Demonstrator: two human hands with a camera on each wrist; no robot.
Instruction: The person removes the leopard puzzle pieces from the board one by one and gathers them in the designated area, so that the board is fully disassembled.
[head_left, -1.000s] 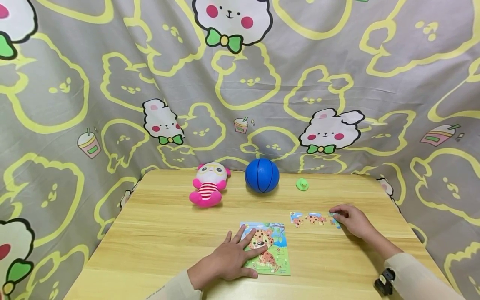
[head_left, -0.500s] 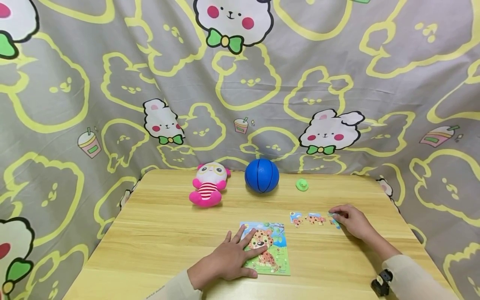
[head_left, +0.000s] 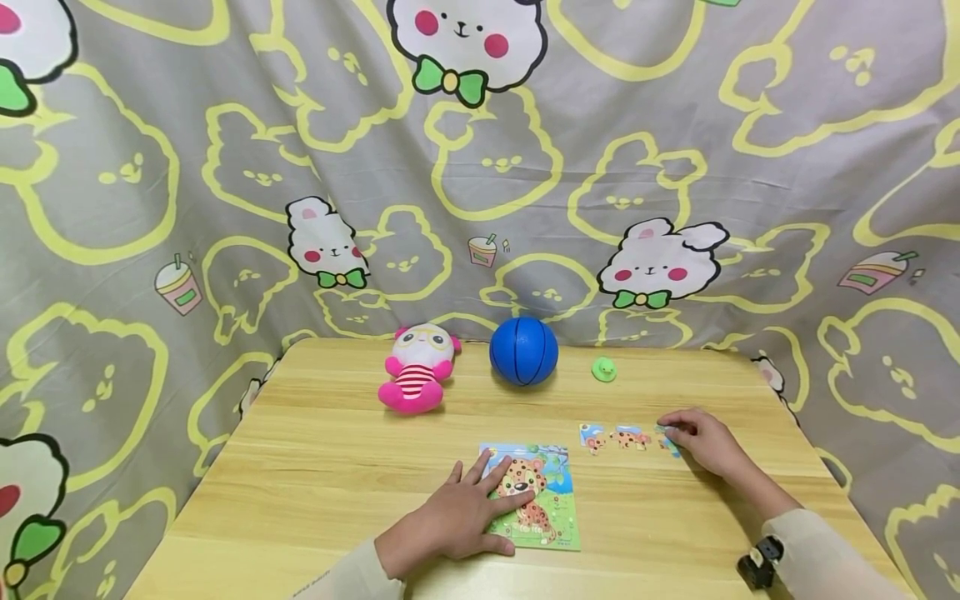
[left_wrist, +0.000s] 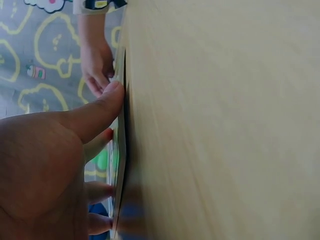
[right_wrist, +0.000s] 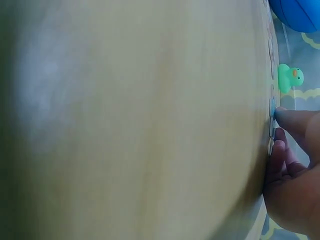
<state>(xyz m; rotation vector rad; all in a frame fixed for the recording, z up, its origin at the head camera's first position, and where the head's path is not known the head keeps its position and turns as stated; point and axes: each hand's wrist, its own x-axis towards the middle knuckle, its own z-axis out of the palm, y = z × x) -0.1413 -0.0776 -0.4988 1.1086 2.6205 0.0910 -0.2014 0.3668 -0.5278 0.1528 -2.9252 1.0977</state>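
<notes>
Hands (head_left: 461, 512) (head_left: 705, 442), puzzle (head_left: 558, 517) unmoved; right sleeve (head_left: 832, 554) shifted leftward.

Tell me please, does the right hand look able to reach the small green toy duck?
Probably yes: the right hand touches a flat multicoloured puzzle piece, but only bare wooden tabletop separates that hand from the duck.

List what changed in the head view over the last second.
The right sleeve and black wrist device shifted slightly left. Nothing was visibly grasped or released. Unchanged: right grip at the rightmost puzzle piece, left grip spread on the leopard puzzle, plush panda, ball, duck.
</notes>
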